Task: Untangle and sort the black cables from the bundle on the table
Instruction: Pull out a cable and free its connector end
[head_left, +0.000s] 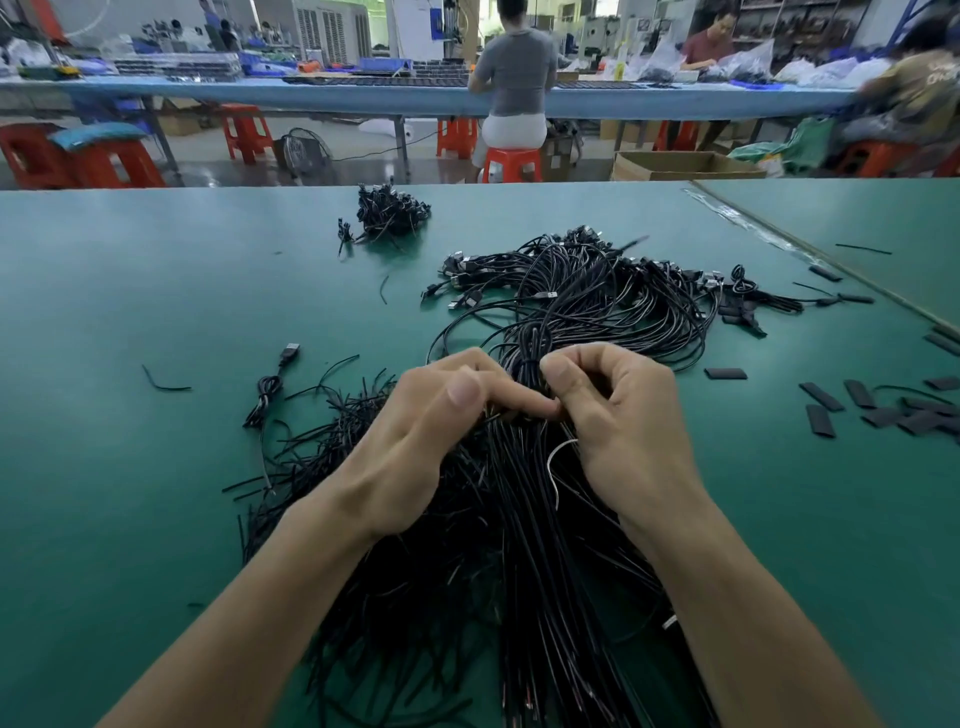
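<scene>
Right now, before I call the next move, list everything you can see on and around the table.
table: one, green, foreground
bundle: one, black, centre, under both grips
small bundle: one, black, far centre
USB cable: one, black, left of bundle, apart
stray wire: one, black, far left
sleeve pieces: many, black, scattered right
stools: several, red, beyond table
box: one, brown, floor, far right
people: at least three, far bench
left grip: one, pinching bundle's middle
right grip: one, pinching bundle's middle
</scene>
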